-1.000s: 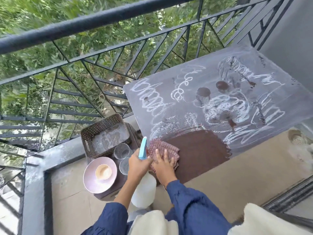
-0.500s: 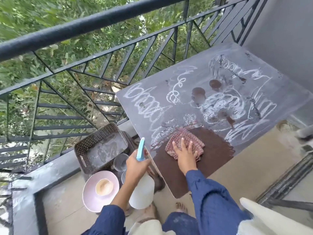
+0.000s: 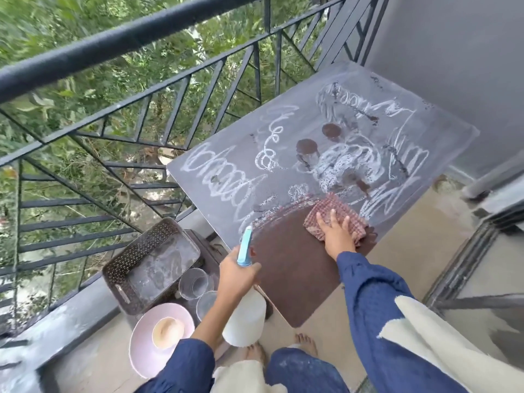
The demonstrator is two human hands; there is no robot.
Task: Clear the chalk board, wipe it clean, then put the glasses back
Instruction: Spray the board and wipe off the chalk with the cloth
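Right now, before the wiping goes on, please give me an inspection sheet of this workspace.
Surface: chalk board, near corner wiped dark and wet, the rest covered in chalk scribbles.
Job's things: checked cloth flat on the board; spray bottle; two glasses off the board, beside the tray.
Clutter: brown tray; pink plate with a small bowl.
Grippers: left hand grips the spray bottle; right hand presses the cloth.
Cables: nothing seen.
Surroundings: balcony railing, greenery beyond, grey wall.
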